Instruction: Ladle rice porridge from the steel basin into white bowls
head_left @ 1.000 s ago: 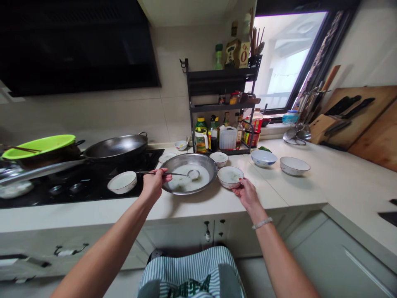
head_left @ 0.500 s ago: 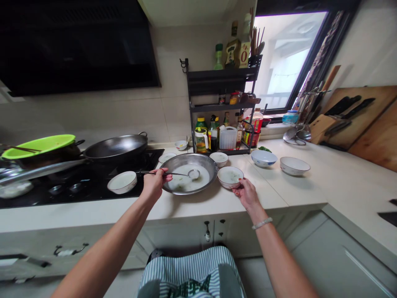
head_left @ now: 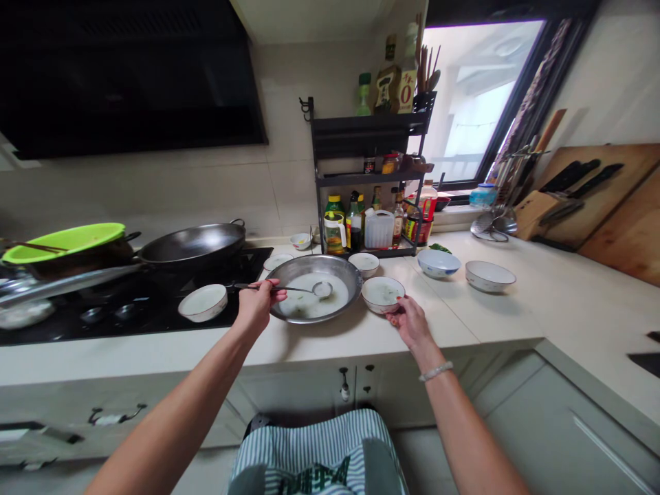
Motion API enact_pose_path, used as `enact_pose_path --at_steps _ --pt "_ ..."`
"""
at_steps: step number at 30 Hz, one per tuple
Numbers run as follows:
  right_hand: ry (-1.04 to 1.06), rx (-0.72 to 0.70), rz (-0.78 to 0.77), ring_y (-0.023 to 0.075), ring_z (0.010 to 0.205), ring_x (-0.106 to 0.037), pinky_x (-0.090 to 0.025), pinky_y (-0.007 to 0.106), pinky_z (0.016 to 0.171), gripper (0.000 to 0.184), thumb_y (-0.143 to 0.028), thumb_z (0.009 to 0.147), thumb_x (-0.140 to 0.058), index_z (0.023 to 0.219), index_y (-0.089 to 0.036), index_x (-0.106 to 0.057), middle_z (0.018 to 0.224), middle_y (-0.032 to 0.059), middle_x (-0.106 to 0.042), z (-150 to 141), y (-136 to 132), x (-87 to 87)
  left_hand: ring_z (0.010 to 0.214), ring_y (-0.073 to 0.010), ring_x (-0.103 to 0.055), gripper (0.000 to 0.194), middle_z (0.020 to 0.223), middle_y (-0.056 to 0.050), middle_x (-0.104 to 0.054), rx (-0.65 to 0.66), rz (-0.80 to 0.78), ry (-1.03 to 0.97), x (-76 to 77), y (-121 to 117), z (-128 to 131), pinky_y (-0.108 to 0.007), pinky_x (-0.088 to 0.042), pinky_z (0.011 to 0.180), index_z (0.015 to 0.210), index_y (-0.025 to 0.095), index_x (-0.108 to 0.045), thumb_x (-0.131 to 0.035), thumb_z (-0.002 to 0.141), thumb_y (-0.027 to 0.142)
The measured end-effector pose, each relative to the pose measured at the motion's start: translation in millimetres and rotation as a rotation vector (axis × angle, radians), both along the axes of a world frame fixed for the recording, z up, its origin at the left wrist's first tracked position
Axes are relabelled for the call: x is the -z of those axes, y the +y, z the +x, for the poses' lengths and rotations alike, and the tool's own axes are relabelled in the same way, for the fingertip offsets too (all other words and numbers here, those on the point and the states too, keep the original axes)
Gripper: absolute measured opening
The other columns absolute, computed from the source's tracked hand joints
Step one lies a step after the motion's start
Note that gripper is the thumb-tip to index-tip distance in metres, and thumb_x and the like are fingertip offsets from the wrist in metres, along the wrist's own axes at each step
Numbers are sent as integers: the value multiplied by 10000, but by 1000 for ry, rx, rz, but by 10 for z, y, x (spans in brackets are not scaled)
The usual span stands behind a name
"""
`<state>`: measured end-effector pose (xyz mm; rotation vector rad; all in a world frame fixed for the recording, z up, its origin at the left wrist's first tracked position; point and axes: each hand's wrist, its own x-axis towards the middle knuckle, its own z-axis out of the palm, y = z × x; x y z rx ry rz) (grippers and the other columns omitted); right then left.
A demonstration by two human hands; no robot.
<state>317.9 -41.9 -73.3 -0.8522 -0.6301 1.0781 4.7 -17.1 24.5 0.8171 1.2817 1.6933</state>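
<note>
My left hand (head_left: 256,302) is closed round the handle of a ladle (head_left: 322,290), whose bowl rests in the pale, cloudy soup of a wide steel basin (head_left: 355,285). With fingers and thumb at its rim and side, my right hand (head_left: 411,320) grips a white bowl (head_left: 379,307) of the same soup with green bits, just right of the basin. Another filled bowl (head_left: 364,270) stands behind it, one more bowl (head_left: 278,260) is partly hidden behind the basin, and a filled bowl (head_left: 203,316) sits at the hob's right front.
A blue-white bowl (head_left: 438,271) and a white bowl (head_left: 490,283) stand farther right. A wok (head_left: 193,244) and a green strainer (head_left: 67,240) are on the hob. Behind the basin rises a black rack (head_left: 368,180) of bottles; a knife block (head_left: 539,210) is at right.
</note>
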Motion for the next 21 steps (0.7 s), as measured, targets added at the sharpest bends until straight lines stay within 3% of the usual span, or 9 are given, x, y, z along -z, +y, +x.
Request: enact_pose_path --at_steps 7,21 --pt "0 -3 -3 114 413 -517 -316 190 338 263 -315 615 -738 784 -210 -566 586 -11 -607 -3 -11 -11 460 -125 -628 121 618 -53 -656 3 -15 -14 -32 -22 14 -239 -554 489 662 95 -609 -551 756 47" --pt "-4 -6 4 115 410 -525 -329 195 346 263 -316 610 -746 780 -208 -576 582 -10 -624 -2 -12 -15 466 -126 -629 105 656 -61 -671 1 -4 -17 -18 -13 12 -256 -559 500 663 91 -608 -561 744 45"
